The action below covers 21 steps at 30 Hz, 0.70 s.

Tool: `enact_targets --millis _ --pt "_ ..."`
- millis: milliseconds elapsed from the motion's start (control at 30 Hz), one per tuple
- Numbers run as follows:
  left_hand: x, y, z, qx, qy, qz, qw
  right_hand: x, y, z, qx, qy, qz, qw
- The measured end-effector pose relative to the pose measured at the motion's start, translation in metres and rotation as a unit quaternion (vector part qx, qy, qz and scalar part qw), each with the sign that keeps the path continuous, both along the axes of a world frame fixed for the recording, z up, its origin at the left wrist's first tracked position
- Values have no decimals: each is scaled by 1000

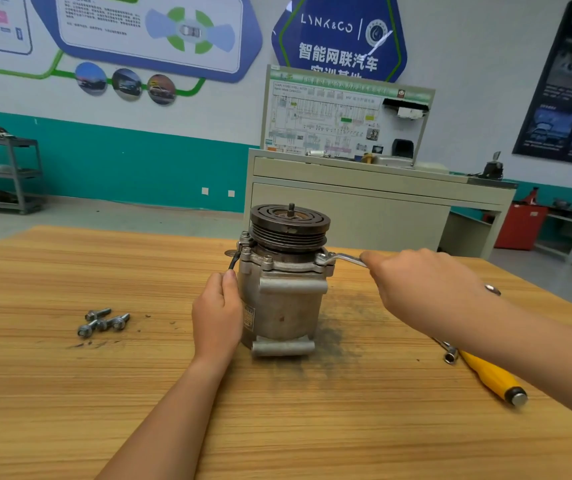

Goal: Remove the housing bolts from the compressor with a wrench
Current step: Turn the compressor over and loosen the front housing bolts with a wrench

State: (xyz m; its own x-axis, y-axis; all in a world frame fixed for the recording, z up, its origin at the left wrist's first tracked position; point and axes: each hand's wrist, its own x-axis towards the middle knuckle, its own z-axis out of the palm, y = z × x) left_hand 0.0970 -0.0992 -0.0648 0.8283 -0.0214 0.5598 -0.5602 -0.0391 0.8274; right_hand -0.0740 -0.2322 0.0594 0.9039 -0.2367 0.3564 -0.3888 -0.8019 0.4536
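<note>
Head view: the AC compressor stands upright on the wooden table between the 2 hands, its grooved pulley on top. The left hand wraps around the left side of the housing, thumb up against the metal, steadying it. The right hand is curled round the handle of a ring wrench, whose ring end sits over a bolt head on the flange at the compressor's right edge, just beyond that hand's fingertips. To the left of the left hand, well apart from it, a small cluster of loose bolts lies on the table, at least 3 and possibly 4; I take these as housing bolts already out. On the flange just above the left thumb, at least 2 seated bolt heads show, and the one under the wrench makes 3 left that I can count; the far side is hidden. So the job looks roughly half done. A yellow-handled socket driver lies under the right forearm, untouched.
</note>
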Motion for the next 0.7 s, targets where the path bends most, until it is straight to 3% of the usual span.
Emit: enact_targets --millis 267,433,700 --pt "-2 1 2 0 8 1 1000 2 22 0 -58 59 -26 996" --pt "-4 2 3 -5 8 4 1000 1 -6 2 -25 31 21 999" --pt "-4 2 5 -13 5 4 1000 39 -49 -1 -94 -3 54 994"
